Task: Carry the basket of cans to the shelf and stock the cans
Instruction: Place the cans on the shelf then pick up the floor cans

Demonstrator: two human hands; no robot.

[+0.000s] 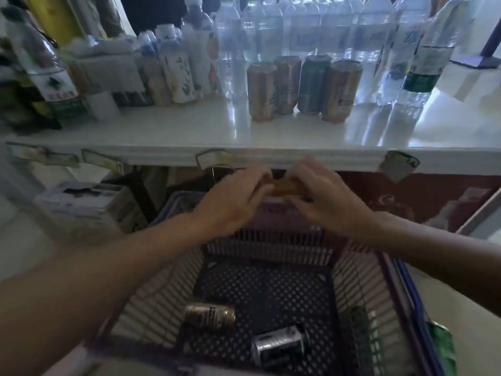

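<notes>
A purple slatted basket [360,280] sits below me, in front of the white shelf [189,126]. Two cans lie on its floor: a dark gold one [210,316] and a silver-black one [279,346]. A third dark can [355,329] leans at the right wall. Above the basket's far rim, my left hand [233,202] and my right hand [322,196] both grip a gold can [284,185] held sideways just under the shelf edge. Several cans [303,88] stand upright on the shelf.
Clear water bottles [298,28] fill the back of the shelf, with drink bottles [176,74] to the left. Price tags [208,158] hang from the shelf lip. A cardboard box [86,207] sits lower left. Free shelf surface lies in front of the cans.
</notes>
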